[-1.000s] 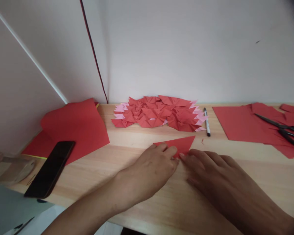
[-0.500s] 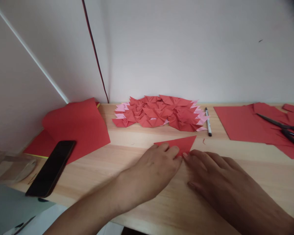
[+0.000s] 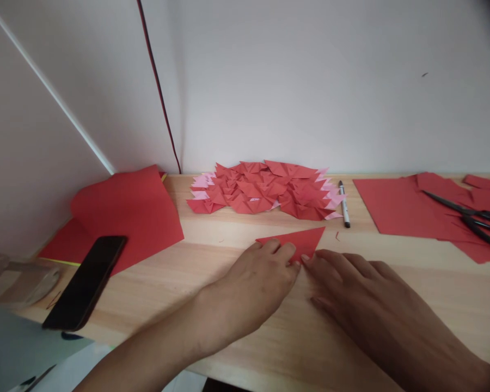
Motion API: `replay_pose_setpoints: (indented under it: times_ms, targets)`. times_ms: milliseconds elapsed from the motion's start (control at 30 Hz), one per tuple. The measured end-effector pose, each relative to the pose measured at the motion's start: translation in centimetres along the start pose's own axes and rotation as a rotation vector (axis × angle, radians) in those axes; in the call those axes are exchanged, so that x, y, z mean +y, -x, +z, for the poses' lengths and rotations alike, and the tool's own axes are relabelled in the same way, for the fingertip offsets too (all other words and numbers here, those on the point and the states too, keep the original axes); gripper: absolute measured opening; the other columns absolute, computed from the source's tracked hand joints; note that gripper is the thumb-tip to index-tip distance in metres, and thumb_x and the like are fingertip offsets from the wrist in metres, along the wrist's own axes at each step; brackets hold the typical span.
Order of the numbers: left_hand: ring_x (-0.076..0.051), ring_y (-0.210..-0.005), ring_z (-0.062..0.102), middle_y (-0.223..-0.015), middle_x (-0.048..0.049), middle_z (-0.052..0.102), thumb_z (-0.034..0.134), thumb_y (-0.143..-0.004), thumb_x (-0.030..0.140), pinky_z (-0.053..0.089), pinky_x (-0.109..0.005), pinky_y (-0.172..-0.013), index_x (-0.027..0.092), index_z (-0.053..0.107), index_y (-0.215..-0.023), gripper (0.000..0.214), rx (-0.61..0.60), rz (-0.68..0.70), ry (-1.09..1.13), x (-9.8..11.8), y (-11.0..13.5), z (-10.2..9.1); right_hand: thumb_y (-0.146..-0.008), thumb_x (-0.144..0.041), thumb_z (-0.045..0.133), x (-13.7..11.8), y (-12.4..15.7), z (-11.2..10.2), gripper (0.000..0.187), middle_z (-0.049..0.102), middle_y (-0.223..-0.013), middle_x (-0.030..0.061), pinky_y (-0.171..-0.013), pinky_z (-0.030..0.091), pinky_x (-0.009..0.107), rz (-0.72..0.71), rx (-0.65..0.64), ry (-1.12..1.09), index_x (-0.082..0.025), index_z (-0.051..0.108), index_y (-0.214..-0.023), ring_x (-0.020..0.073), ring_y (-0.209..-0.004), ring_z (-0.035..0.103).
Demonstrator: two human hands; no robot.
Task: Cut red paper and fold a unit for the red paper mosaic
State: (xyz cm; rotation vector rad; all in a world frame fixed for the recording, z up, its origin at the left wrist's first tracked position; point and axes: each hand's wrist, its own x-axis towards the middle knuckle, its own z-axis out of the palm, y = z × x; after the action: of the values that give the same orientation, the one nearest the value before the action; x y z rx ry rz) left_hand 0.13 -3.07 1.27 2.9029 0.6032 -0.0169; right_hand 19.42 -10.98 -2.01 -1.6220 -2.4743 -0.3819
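A folded piece of red paper [image 3: 306,240], triangular in outline, lies on the wooden table in front of me. My left hand [image 3: 265,277] covers its near left part, with curled fingers pressing it down. At the paper's near corner, my right hand [image 3: 347,283] pinches the edge with its fingertips, close against the left fingers. The lower part of the paper is hidden beneath both hands. Just behind it sits a pile of folded red and pink paper pieces [image 3: 261,188] in overlapping rows.
A black-and-white marker [image 3: 344,204] lies right of the pile. Black scissors [image 3: 473,215] rest on red sheets [image 3: 396,209] at the right. On the left are a large red sheet [image 3: 134,209], a dark phone [image 3: 85,283] and a roll of clear tape [image 3: 28,283]. A wall stands behind.
The view has shifted very slightly, so items on the right sit a little further left. Both hands stay on the red paper with hardly any movement.
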Motion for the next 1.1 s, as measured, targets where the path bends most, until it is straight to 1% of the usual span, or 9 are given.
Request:
replay_pose_setpoints:
  times_ms: [167, 267, 333, 533, 667, 767, 867, 1000, 1100]
  targets:
    - [-0.021, -0.103, 0.049, -0.107, -0.0096, 0.054, 0.044, -0.090, 0.012, 0.041, -0.036, -0.089, 0.015, 0.052, -0.114, 0.026, 0.014, -0.018, -0.009, 0.01, 0.19, -0.13, -0.095, -0.034, 0.030, 0.47, 0.18, -0.04, 0.040, 0.066, -0.106, 0.0121, -0.068, 0.047, 0.042, -0.017, 0.018, -0.003, -0.017, 0.062, -0.112, 0.0268, -0.086, 0.061]
    - [-0.022, -0.108, 0.048, -0.112, -0.0109, 0.053, 0.044, -0.090, 0.013, 0.041, -0.037, -0.091, 0.016, 0.051, -0.115, 0.026, 0.017, -0.026, -0.028, 0.09, 0.23, -0.22, -0.095, -0.038, 0.032, 0.59, 0.27, -0.04, 0.040, 0.066, -0.106, 0.0109, -0.069, 0.047, 0.042, -0.014, 0.009, -0.034, -0.021, 0.057, -0.122, 0.0263, -0.087, 0.060]
    - [-0.022, -0.109, 0.048, -0.113, -0.0109, 0.053, 0.045, -0.090, 0.013, 0.041, -0.037, -0.092, 0.016, 0.051, -0.116, 0.027, 0.009, -0.022, -0.038, 0.10, 0.19, -0.19, -0.094, -0.038, 0.035, 0.49, 0.23, -0.03, 0.040, 0.065, -0.104, 0.0110, -0.069, 0.048, 0.042, -0.009, -0.013, -0.055, -0.023, 0.055, -0.125, 0.0262, -0.086, 0.060]
    - [-0.022, -0.110, 0.047, -0.113, -0.0103, 0.054, 0.047, -0.088, 0.012, 0.041, -0.037, -0.091, 0.017, 0.050, -0.118, 0.030, 0.000, -0.021, -0.050, -0.18, 0.20, 0.11, -0.093, -0.030, 0.036, 0.29, 0.02, 0.13, 0.035, 0.064, -0.101, 0.0114, -0.067, 0.049, 0.044, 0.016, -0.020, -0.039, -0.020, 0.059, -0.117, 0.0275, -0.085, 0.060]
    - [-0.021, -0.108, 0.048, -0.109, -0.0086, 0.055, 0.047, -0.089, 0.013, 0.041, -0.036, -0.090, 0.018, 0.054, -0.113, 0.025, -0.014, -0.015, -0.031, -0.34, 0.29, -0.04, -0.095, -0.035, 0.032, 0.61, 0.27, 0.03, 0.037, 0.065, -0.105, 0.0114, -0.068, 0.051, 0.041, 0.025, -0.012, -0.085, -0.019, 0.061, -0.112, 0.0273, -0.091, 0.061]
    - [-0.021, -0.107, 0.048, -0.108, -0.0087, 0.055, 0.046, -0.089, 0.014, 0.041, -0.036, -0.089, 0.018, 0.055, -0.111, 0.023, -0.012, -0.017, -0.034, -0.33, 0.35, -0.22, -0.095, -0.040, 0.033, 0.72, 0.41, -0.17, 0.040, 0.066, -0.107, 0.0096, -0.069, 0.052, 0.040, 0.011, -0.020, -0.102, -0.022, 0.057, -0.120, 0.0271, -0.094, 0.061]
    - [-0.021, -0.105, 0.048, -0.106, -0.0088, 0.056, 0.047, -0.089, 0.014, 0.041, -0.035, -0.088, 0.017, 0.055, -0.110, 0.023, -0.006, -0.015, -0.040, -0.28, 0.35, -0.27, -0.093, -0.044, 0.036, 0.49, 0.30, -0.25, 0.042, 0.064, -0.108, 0.0098, -0.067, 0.051, 0.041, 0.002, -0.039, -0.085, -0.026, 0.053, -0.126, 0.0274, -0.091, 0.061]
    - [-0.021, -0.104, 0.048, -0.104, -0.0086, 0.056, 0.047, -0.089, 0.014, 0.041, -0.035, -0.087, 0.017, 0.055, -0.109, 0.022, 0.001, -0.014, -0.040, -0.26, 0.34, -0.26, -0.094, -0.038, 0.033, 0.17, 0.12, -0.04, 0.038, 0.063, -0.109, 0.0120, -0.065, 0.049, 0.042, 0.009, -0.026, -0.031, -0.023, 0.058, -0.119, 0.0283, -0.088, 0.060]
    - [-0.021, -0.104, 0.049, -0.104, -0.0085, 0.056, 0.048, -0.089, 0.015, 0.042, -0.034, -0.087, 0.017, 0.056, -0.109, 0.021, 0.000, -0.009, -0.037, -0.34, 0.33, -0.23, -0.095, -0.033, 0.033, 0.49, 0.16, 0.08, 0.036, 0.064, -0.106, 0.0115, -0.066, 0.048, 0.041, 0.026, -0.035, -0.031, -0.022, 0.060, -0.114, 0.0272, -0.086, 0.061]
